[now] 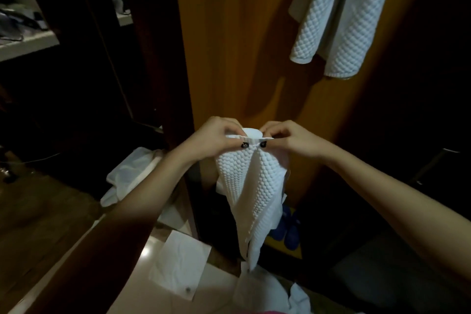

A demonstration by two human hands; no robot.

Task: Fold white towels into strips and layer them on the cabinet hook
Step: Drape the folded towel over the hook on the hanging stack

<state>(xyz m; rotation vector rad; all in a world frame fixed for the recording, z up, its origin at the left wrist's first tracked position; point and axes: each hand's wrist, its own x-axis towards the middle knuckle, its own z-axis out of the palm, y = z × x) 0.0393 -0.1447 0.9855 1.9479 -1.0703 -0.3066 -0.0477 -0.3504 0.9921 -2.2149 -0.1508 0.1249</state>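
L hand (216, 137) & R hand (290, 139) each pinched top hem of white towel (251, 181), which hung mid-air in front of cabinet door (229, 46), below hung towels (339, 20). Prob. light, soft, floppy, grippy weave; hold at top corners so fold doesn't slip open.

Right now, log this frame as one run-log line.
waffle towel: folded strip, hanging | left hand: pinches its top edge | right hand: pinches same edge | hung towels: against cabinet panel | step: not yet hung
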